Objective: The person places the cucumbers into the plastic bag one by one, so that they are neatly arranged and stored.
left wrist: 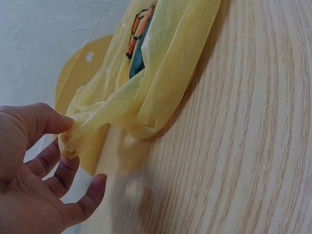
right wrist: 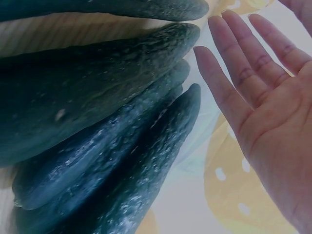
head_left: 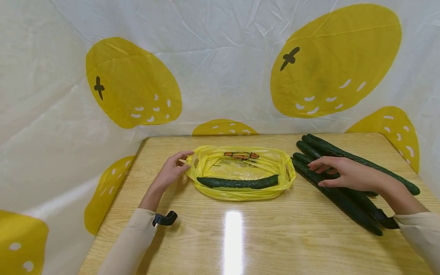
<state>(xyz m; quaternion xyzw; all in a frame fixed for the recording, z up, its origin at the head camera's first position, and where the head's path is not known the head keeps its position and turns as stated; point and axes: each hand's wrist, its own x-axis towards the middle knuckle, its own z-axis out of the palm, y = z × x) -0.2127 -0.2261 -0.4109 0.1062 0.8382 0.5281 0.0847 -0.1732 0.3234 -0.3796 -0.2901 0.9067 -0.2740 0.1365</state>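
A yellow plastic bag (head_left: 240,194) lies open on the table in the head view, with one long cucumber (head_left: 237,183) lying lengthwise in its mouth. My left hand (head_left: 172,170) is at the bag's left end. Its thumb and finger pinch the gathered plastic there, as the left wrist view shows with the bag (left wrist: 165,97) stretching away from the hand (left wrist: 44,170). Over on the right, my right hand (head_left: 350,173) hovers above a group of cucumbers (head_left: 326,191). Its fingers (right wrist: 253,73) are extended and hold nothing; the hand hides part of the group.
The wooden table (head_left: 192,236) reaches back to a white sheet (head_left: 220,76) printed with yellow fruit, which also hangs along the left side. One cucumber (head_left: 385,172) lies slanted behind my right hand. A black band (head_left: 165,219) sits on my left wrist.
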